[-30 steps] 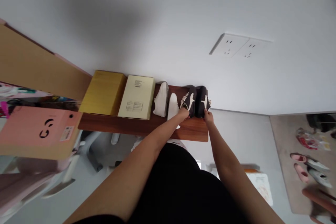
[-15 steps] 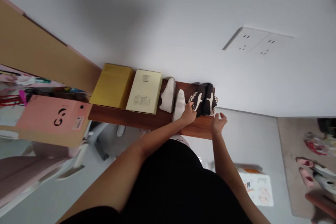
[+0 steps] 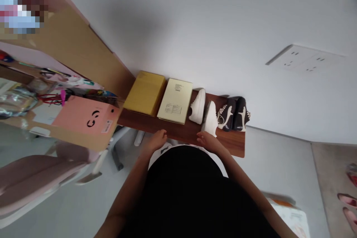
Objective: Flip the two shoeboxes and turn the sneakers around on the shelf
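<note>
My left hand is at the front edge of the dark red-brown wooden bench, below the gold box, fingers loosely extended with nothing in them. My right hand hovers by the near end of a white shoe, its fingers apart; whether it touches the shoe I cannot tell. Another white shoe stands to the left of that one. At the bench's right end is a pair of dark brown sneakers with cream trim, a left one and a right one, side by side.
A gold box and a cream box lie on the bench's left half. Left of it stand a desk with a pink box and a pink chair. A socket panel is on the wall. Pink slippers lie far right.
My left hand has let go of the dark sneaker and moved left to the bench's front edge. My right hand has moved left from beside the dark sneakers. The view has turned left.
</note>
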